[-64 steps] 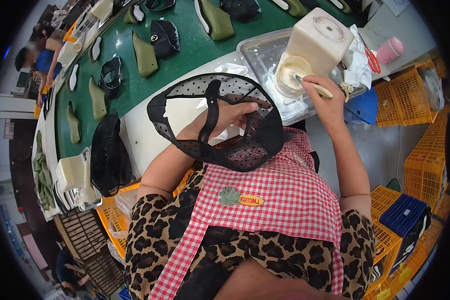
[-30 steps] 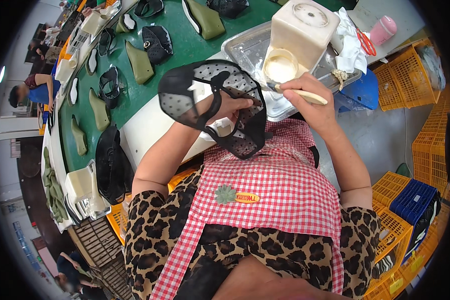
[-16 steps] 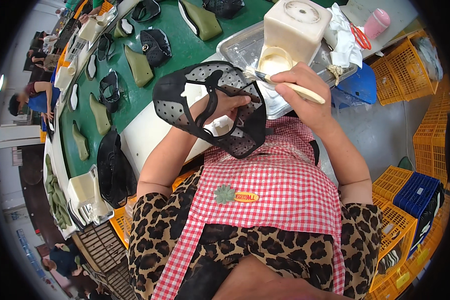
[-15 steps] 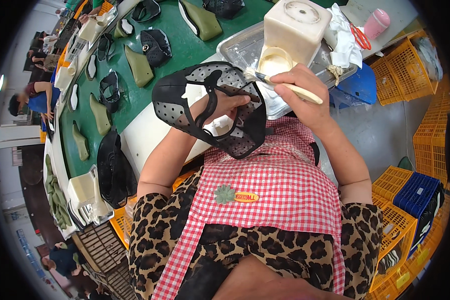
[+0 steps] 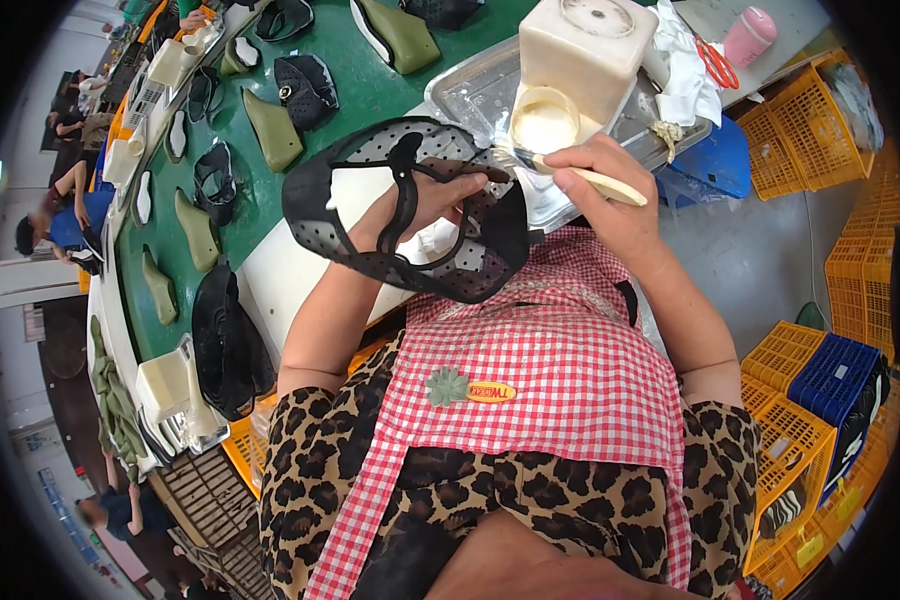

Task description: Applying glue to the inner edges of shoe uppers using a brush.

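My left hand [image 5: 425, 205] holds a black perforated shoe upper [image 5: 370, 160] from the inside, lifted over the white board at the table's edge. My right hand [image 5: 610, 195] grips a brush with a pale wooden handle [image 5: 595, 182], its tip touching the upper's right edge. Just behind the brush stands a cream square glue container [image 5: 580, 60] with a round opening, set in a metal tray [image 5: 470, 85].
Olive and black shoe parts [image 5: 270, 125] lie along the green conveyor table [image 5: 360, 90]. White cloths, red scissors [image 5: 715, 62] and a pink cup [image 5: 748, 35] sit at the back right. Orange and blue crates [image 5: 820, 370] stand at my right. Other people work at the far left.
My right hand has brought the brush from the glue container's opening down to the edge of the upper. The left hand has kept hold of the upper, shifting it slightly.
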Motion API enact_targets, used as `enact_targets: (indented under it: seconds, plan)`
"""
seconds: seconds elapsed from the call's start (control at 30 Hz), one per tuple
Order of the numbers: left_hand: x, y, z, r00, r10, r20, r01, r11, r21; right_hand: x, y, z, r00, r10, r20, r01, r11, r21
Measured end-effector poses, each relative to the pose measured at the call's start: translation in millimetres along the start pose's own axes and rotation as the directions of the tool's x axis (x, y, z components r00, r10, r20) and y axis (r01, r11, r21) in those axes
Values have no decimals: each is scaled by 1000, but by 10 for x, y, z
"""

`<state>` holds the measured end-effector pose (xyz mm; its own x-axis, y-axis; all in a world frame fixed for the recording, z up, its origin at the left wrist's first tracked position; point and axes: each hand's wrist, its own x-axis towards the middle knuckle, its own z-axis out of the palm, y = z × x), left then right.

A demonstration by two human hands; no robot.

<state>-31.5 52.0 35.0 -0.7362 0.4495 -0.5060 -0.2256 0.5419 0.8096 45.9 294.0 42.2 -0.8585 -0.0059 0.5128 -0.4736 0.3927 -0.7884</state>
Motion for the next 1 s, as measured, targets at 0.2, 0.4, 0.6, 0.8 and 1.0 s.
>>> enact_targets:
  seconds: [0.2, 0.4, 0.6, 0.8, 1.0]
  plan:
    - [-138, 124, -43, 983, 168, -79, -179, 970, -164, -208, 189, 52, 997, 78, 28, -78, 997, -24]
    - [-98, 9, -94, 968, 239, -77, -251, 923, -292, -341, 229, -10, 992, 127, -19, -128, 991, -28]
    - [-55, -10, 28, 946, 296, -134, -325, 871, -369, -173, 83, 48, 996, 27, -84, -32, 998, -59]
    - [25, -121, 24, 876, 418, -240, -481, 732, -482, -331, 181, 92, 990, 111, -86, -115, 992, -43]
    - [46, -167, 2, 895, 381, -230, -445, 764, -467, -434, 153, -4, 986, 138, -96, -143, 988, -50]
